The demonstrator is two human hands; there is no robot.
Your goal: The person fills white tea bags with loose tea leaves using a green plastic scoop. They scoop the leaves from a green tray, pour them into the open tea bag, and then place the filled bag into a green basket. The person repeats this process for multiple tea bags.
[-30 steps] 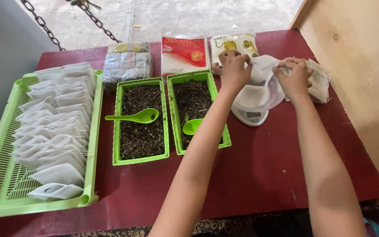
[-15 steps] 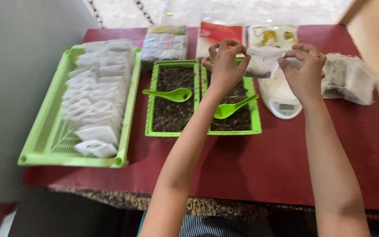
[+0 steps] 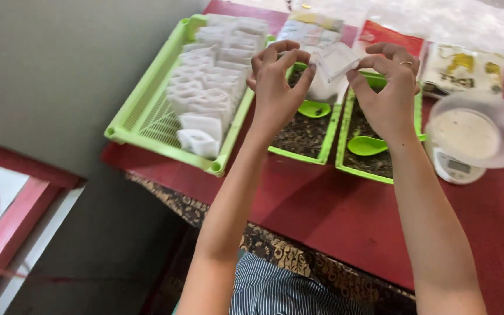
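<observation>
Both my hands hold one small white paper bag (image 3: 332, 63) above the red table (image 3: 345, 216). My left hand (image 3: 276, 81) pinches its left edge and my right hand (image 3: 387, 87) pinches its right edge, pulling the mouth apart. Below the bag lie two green trays of dark loose material (image 3: 304, 133), each with a green spoon: one spoon (image 3: 314, 108) in the left tray, another spoon (image 3: 366, 145) in the right tray (image 3: 345, 134).
A large green basket tray (image 3: 147, 119) with several folded white bags sits at the left. A white scale with a clear bowl (image 3: 475, 135) stands at the right. Printed packets (image 3: 465, 67) lie along the far edge. The table's near edge is close to my lap.
My hands carried the white bag from over the scale leftward to above the green trays. The camera view swung to the left and tilted, so the table now looks slanted.
</observation>
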